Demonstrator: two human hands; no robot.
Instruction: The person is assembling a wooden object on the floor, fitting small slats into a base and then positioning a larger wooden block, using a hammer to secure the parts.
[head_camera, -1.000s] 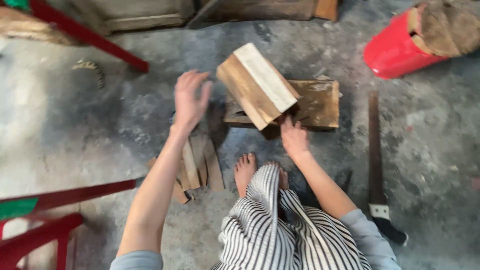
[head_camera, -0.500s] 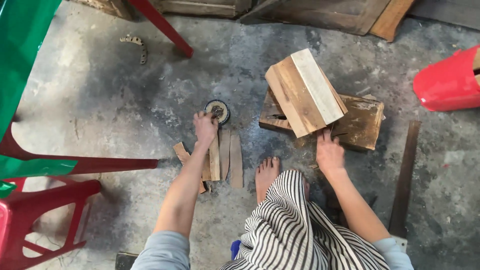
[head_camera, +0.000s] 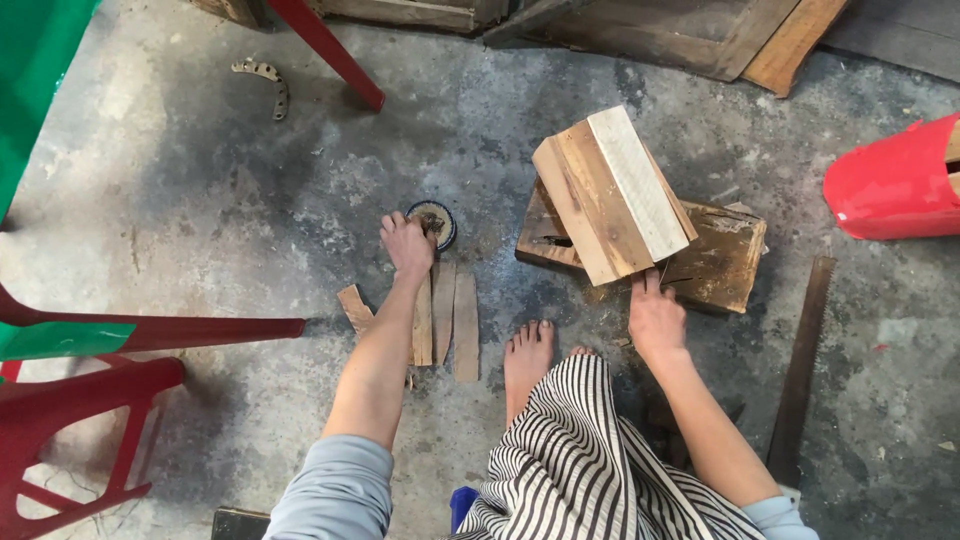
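My left hand (head_camera: 408, 245) reaches down to the concrete floor, fingers curled at the edge of a small round tin (head_camera: 434, 221) with a dark rim. Right below it lie several thin wooden slats (head_camera: 450, 315) side by side. My right hand (head_camera: 655, 318) rests against the lower edge of a tilted box-like block of joined boards (head_camera: 610, 195), which leans on a flat, worn wooden block (head_camera: 715, 262). My bare foot (head_camera: 527, 360) and striped trouser leg (head_camera: 590, 465) sit between the two arms.
A hand saw (head_camera: 800, 370) lies on the floor to the right. A red plastic container (head_camera: 890, 185) is at the right edge. Red chair legs (head_camera: 150, 330) and green sheeting stand on the left. Wooden frames (head_camera: 700, 35) lie along the top; a curved metal piece (head_camera: 265, 80) upper left.
My left hand went from raised in the air down to the round tin by the slats. My right hand stayed at the block's lower edge. The view shifted left.
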